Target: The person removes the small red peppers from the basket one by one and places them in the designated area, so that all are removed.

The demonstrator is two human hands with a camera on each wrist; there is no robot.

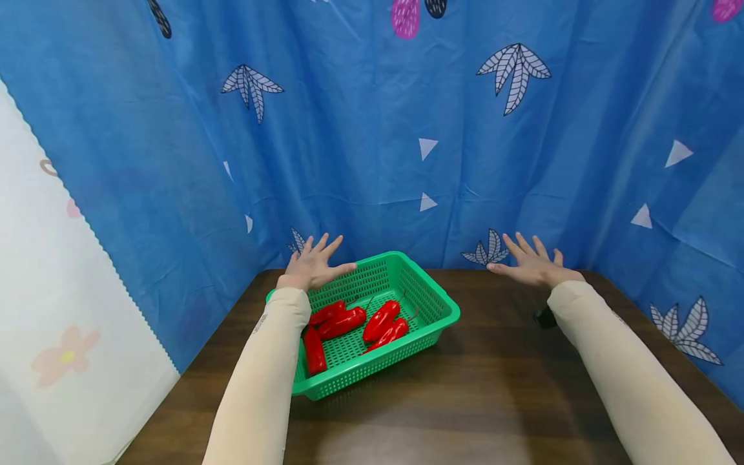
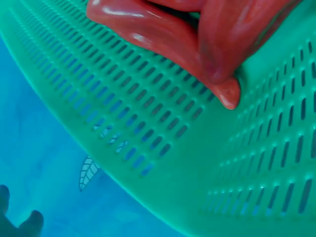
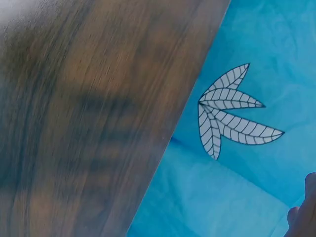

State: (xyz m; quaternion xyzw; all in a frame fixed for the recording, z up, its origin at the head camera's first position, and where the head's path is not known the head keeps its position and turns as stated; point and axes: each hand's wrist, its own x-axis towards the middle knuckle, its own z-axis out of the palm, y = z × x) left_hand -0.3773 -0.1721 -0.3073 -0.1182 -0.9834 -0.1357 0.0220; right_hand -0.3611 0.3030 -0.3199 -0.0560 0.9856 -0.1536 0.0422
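My left hand (image 1: 312, 266) is held with fingers spread in front of the left back part of a green plastic basket (image 1: 372, 374), overlapping its rim in the head view. Several shiny red peppers (image 1: 344, 323) with thin stems lie in the basket; in the left wrist view, red peppers (image 2: 153, 29) rest against its slotted wall (image 2: 123, 94). My right hand (image 1: 531, 266) is raised over the table's back right, its fingers spread and holding nothing. Just its fingertips (image 3: 308, 202) show at the lower right of the right wrist view.
The dark wooden table (image 1: 465, 413) ends at a blue curtain (image 1: 360, 161) printed with leaves and triangles. A white cloth (image 1: 70, 290) with a flower print hangs on the left. Beneath the right wrist a small dark object (image 1: 545, 317) shows partly.
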